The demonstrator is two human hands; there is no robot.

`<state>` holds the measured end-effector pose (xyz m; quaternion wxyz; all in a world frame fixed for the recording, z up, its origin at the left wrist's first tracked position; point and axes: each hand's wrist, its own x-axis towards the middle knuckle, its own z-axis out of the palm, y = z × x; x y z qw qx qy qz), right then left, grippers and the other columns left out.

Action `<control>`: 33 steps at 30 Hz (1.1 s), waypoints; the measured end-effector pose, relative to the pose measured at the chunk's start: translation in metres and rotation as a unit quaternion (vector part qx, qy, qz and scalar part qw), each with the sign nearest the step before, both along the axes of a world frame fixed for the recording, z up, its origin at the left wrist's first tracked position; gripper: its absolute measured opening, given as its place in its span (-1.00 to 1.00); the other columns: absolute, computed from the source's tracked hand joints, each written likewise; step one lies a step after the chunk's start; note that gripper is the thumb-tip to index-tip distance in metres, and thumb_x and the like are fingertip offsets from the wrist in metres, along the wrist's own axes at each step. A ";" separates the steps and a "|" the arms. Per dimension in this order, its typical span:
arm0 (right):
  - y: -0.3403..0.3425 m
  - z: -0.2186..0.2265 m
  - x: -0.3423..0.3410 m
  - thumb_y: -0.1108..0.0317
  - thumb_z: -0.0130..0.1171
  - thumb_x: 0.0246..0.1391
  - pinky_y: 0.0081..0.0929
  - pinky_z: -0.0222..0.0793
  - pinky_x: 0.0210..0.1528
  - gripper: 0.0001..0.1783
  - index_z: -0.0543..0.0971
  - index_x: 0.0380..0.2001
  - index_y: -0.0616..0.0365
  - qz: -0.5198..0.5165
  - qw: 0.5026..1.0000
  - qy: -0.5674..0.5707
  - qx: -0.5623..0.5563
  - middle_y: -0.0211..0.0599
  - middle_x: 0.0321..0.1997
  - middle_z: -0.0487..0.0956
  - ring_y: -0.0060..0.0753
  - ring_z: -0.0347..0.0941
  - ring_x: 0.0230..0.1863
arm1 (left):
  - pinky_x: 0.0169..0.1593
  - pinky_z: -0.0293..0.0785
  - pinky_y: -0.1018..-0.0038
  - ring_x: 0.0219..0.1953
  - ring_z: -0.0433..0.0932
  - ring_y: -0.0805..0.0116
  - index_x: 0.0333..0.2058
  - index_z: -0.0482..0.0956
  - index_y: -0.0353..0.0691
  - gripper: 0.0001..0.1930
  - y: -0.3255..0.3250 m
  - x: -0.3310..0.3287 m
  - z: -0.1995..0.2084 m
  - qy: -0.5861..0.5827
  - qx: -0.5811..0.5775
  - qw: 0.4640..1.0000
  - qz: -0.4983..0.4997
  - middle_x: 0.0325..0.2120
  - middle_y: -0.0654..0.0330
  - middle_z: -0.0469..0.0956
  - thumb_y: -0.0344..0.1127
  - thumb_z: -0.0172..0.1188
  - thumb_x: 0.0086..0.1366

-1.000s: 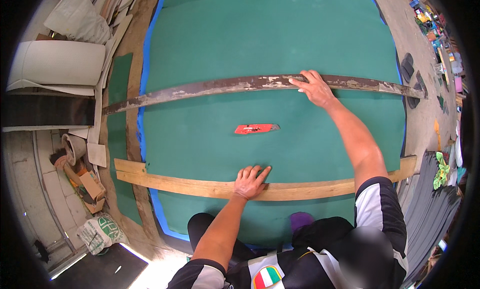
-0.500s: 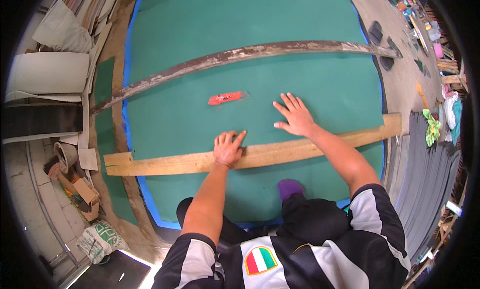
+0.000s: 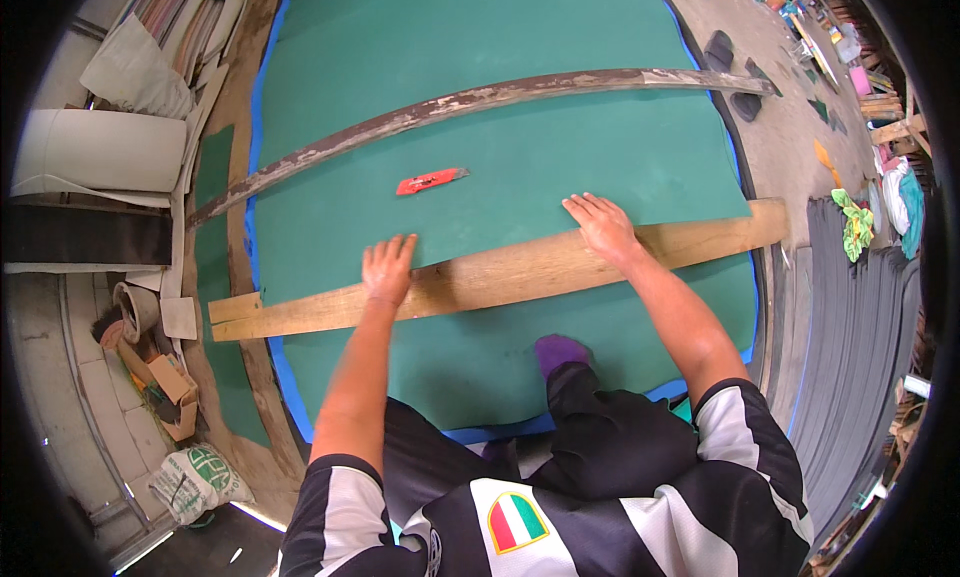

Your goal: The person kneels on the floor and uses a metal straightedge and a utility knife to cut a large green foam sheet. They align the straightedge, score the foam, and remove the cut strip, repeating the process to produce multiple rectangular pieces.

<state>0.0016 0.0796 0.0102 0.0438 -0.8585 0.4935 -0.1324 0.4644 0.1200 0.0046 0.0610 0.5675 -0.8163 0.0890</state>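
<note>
Long tan wooden board (image 3: 500, 277) runs left-right on green sheet (image 3: 510, 192); left hand (image 3: 388, 267) and right hand (image 3: 606, 229) at its far edge, fingers outstretched, gripping nothing. Red utility knife (image 3: 428, 182) beyond, nearer left.

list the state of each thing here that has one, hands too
Green sheet, spread out
Wooden plank, lying across the sheet
Left hand, open, at the plank's far edge
Right hand, open, fingers past that edge
Red knife, lying on the sheet, unheld
Dark strip, lying across the sheet, unheld
Yellow-green cloth, crumpled
</note>
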 end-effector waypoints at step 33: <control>0.132 -0.016 -0.080 0.55 0.05 0.14 0.05 0.19 0.50 -0.23 0.36 0.45 -0.16 -0.123 0.991 0.058 0.017 -0.15 0.50 0.38 -0.06 0.25 0.53 | 0.41 0.30 -0.12 0.50 0.18 -0.08 0.45 0.31 0.12 -0.17 0.135 0.027 -0.006 -0.022 0.175 0.975 0.136 0.48 0.16 0.24 -0.64 0.09 0.21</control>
